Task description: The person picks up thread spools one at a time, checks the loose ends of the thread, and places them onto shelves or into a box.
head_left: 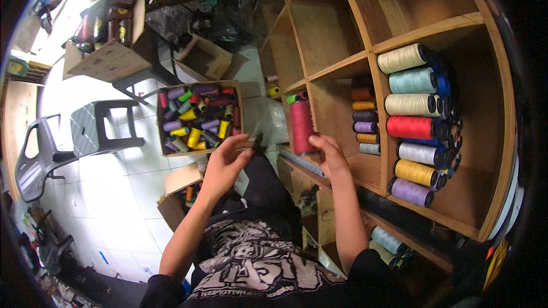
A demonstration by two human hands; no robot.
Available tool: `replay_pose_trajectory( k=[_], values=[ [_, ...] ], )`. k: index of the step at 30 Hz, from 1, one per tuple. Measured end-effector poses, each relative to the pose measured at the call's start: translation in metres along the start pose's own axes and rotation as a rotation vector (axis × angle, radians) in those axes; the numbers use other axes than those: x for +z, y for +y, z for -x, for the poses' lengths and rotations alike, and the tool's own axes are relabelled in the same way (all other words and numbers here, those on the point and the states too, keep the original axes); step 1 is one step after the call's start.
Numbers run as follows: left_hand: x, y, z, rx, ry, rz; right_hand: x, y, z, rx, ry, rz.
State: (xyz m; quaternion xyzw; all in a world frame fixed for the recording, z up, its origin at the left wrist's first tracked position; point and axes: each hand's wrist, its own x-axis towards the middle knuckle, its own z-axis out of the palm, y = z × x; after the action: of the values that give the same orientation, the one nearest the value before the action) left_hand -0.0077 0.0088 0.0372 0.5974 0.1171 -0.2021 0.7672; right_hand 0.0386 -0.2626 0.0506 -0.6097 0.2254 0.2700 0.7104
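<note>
My right hand [332, 158] grips the lower end of a pinkish-red thread spool [301, 124], which stands nearly upright at the front of the wooden shelf. Its thumb lies against the side of the spool; the other fingers are partly hidden. My left hand [227, 164] is raised over my lap, its fingers spread apart with nothing visible in them. Just beyond it sits a cardboard box [162, 118] full of thread spools in mixed colours. A small green spool [293, 99] shows behind the top of the red one.
On my right, the wooden shelf [374, 80] holds a stack of large spools [412, 128] and a column of smaller ones [365, 126]. An open carton [205, 57], a dark chair [94, 131] and another box [181, 179] stand on the white tiled floor [114, 194].
</note>
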Motion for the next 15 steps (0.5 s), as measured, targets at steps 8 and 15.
replay_pose_trajectory(
  k=[8, 15],
  values=[
    [-0.019, 0.083, 0.021, 0.112, -0.383, 0.334, 0.100, -0.019, 0.081, 0.041, -0.520, -0.261],
    [-0.038, 0.098, 0.069, 0.316, -0.234, 0.198, 0.135, -0.050, 0.111, -0.616, -0.214, 0.368]
  ],
)
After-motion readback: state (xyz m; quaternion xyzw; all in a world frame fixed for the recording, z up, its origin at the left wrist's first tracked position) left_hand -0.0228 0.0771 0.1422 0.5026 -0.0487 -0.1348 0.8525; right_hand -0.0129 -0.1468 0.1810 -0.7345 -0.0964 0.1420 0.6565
